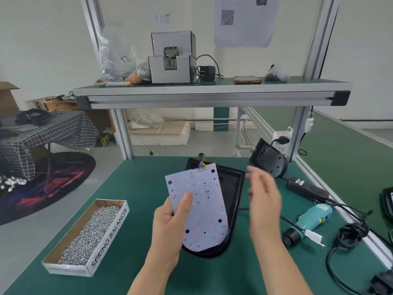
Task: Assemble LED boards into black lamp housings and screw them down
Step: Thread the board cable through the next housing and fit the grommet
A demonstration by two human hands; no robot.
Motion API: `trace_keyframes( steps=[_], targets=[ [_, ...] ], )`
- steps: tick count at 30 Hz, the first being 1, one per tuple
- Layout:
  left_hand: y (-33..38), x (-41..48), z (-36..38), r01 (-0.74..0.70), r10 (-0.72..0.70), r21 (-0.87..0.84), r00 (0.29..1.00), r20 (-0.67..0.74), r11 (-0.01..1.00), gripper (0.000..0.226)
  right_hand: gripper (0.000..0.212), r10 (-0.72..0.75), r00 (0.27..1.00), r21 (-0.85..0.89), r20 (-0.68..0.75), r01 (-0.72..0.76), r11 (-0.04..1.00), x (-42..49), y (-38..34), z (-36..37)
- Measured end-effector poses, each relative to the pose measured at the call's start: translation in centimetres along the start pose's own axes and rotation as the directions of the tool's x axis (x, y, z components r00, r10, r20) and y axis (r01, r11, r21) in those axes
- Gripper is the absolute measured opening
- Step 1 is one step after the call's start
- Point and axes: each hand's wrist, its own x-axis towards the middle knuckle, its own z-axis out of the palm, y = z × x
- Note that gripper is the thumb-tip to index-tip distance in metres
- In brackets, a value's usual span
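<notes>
Head view: green bench mat (138, 188) under an aluminium frame, with pale walls behind.
Left hand: left hand (168, 222) grips the white LED board (200, 207), thumb on its face.
LED board: raised over the black lamp housing (234, 188), which lies mid-mat; coloured wires at its far end.
Right hand: right hand (263, 201) is blurred, its fingers spread and holding nothing, just right of the board.
Near left: cardboard box of screws (89, 235).
Right: teal electric screwdriver (312, 218); a second housing (269, 158) stands propped at far right.
Shelf: upper shelf (212, 90) carries a grey machine (172, 60) and a phone (247, 79).
Room: far left, a checked-cloth table (42, 133) and a dark round rug (53, 179).
</notes>
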Motion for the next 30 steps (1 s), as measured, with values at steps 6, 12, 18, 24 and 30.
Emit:
trace_keyframes(
  steps=[6, 12, 18, 24, 30],
  targets=[
    [-0.8, -1.6, 0.3, -0.158, 0.143, 0.240, 0.986, 0.080, 0.958, 0.025, 0.047, -0.308, 0.786, -0.368, 0.536, 0.546, 0.753, -2.4, -4.1, -1.7],
    [-1.9, -2.7, 0.9, -0.105, 0.089, 0.270, 0.993, 0.072, 0.957, 0.033, 0.036, -0.221, 0.778, -0.450, 0.588, 0.542, 0.709, -2.1, -4.0, -2.5],
    [-1.6, -3.0, 0.5, -0.018, 0.024, 0.187, 0.999, -0.031, 0.982, 0.088, 0.032, -0.227, 0.822, -0.364, 0.523, 0.456, 0.812, -2.2, -3.9, -2.3],
    [-0.9, -2.9, 0.6, -0.025, 0.024, 0.022, 1.000, 0.011, 0.999, 0.046, 0.030, -0.286, 0.855, -0.282, 0.433, 0.430, 0.858, -2.2, -3.0, -2.1],
    [-0.4, -3.2, -0.1, 0.097, -0.096, -0.046, 0.995, 0.023, 0.994, 0.063, 0.030, -0.294, 0.795, -0.267, 0.531, 0.486, 0.832, -1.8, -3.4, -2.5]
  ],
)
